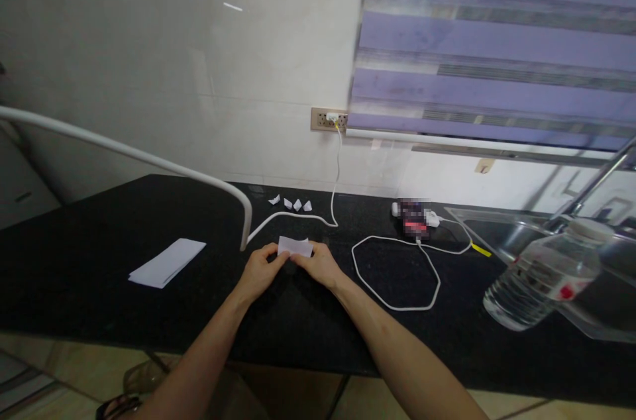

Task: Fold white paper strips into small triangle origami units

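Observation:
Between my two hands is a small white piece of paper, held up just above the black countertop. My left hand pinches its left end, thumb in front. At the right end, my right hand grips it the same way, and the two thumbs nearly meet at the lower edge. Beyond the hands, several small folded paper pieces sit in a row near the wall. To the left lies a stack of white paper strips.
A white bent tube reaches in from the left. On the right are a phone with a looped white cable, a large water bottle and a metal sink. A wall socket holds a charger.

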Available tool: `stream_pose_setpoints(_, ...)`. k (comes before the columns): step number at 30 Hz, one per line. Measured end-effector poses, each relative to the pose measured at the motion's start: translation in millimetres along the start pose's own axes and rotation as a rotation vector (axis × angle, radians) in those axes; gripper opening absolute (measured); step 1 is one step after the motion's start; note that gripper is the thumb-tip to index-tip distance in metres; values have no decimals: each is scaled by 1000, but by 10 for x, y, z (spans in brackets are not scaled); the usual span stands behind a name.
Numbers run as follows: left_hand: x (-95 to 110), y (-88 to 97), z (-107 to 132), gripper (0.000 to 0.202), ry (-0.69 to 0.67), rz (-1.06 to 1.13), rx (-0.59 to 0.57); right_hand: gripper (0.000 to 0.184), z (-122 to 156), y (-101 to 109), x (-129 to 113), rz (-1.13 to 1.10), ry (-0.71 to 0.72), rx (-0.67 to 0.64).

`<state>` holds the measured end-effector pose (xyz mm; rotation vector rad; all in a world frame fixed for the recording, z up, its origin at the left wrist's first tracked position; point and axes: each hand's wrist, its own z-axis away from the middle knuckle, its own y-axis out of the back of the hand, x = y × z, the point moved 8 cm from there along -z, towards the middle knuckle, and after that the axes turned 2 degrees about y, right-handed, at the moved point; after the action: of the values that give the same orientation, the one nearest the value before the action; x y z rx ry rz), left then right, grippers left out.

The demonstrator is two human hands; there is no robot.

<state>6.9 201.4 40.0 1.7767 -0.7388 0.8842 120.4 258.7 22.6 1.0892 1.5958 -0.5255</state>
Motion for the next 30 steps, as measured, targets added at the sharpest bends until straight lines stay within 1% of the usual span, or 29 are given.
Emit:
stream_pose_setpoints(6,-7,-18,-11,27,-40,6,1,26,-2,35,-7,-11,-26,14)
stream_pose_setpoints(11,-34,-6,-9,28,-22,-8,11,30,10,67,23,-80,-76,37)
stream_pose_setpoints(15,-32,1,-2,28,-31,17,10,27,23,57,-9,-78,-26,28)
stream_pose_setpoints(20,-48,-4,-9,29,-30,12,9,27,41,59,-69,-87,41,59)
stream_pose_setpoints(26,-30,-11,-19,30,-47,51,-5,29,61,54,-101,-55,30,67)
stream_pose_setpoints(30,-25,11,-12,29,-39,37,16,27,56,46,-100,-24,23,91)
